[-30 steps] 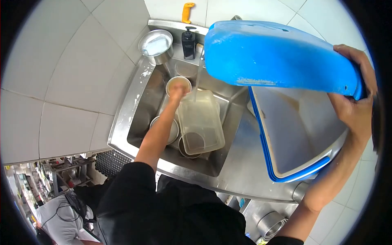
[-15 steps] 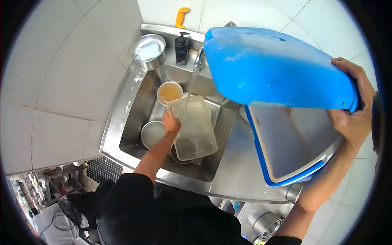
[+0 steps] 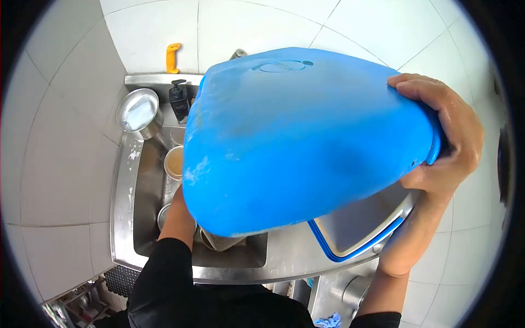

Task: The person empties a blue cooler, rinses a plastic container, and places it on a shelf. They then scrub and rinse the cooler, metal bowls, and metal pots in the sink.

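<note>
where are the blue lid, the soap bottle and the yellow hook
blue lid [image 3: 295, 142], head view, middle of its top face
soap bottle [image 3: 179, 106], head view, on its black body
yellow hook [image 3: 173, 57], head view, middle of its stem on the wall tile

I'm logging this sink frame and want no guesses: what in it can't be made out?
Head view only:
- Left hand: hidden behind the blue cooler lid; only the forearm shows, so its grip is unknown.
- Tap and most of the sink contents: covered by the lid.
- Cooler box: mostly hidden under the lid.
- Right hand: its fingertips wrap behind the lid's edge.
</note>
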Demonstrator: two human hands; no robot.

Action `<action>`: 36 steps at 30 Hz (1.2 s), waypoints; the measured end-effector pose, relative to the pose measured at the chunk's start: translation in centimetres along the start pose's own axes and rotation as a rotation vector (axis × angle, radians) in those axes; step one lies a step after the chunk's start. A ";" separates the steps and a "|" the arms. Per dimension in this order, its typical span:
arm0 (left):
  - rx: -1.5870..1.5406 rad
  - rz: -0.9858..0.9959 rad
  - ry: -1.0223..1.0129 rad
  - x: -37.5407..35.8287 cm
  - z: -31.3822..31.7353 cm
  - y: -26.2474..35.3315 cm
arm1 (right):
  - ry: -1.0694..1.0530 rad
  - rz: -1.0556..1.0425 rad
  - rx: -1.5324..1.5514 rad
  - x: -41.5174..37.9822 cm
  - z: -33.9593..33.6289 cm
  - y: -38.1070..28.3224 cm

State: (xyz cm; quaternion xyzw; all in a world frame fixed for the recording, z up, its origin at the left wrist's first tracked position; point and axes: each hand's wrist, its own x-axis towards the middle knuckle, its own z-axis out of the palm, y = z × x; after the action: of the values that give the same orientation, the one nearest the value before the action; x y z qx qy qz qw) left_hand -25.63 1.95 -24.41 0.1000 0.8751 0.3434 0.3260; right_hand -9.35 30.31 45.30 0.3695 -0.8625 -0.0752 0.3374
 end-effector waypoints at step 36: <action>-1.317 -0.073 1.040 -45.1 1.9 4.9 | 0.075 0.310 -0.010 0.7 2.6 -9.8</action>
State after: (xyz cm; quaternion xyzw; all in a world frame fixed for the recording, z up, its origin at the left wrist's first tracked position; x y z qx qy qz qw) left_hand 9.94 -11.33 0.42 -0.3102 0.5375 0.7755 -0.1162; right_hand -5.60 22.46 40.02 0.2330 -0.8957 -0.0127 0.3786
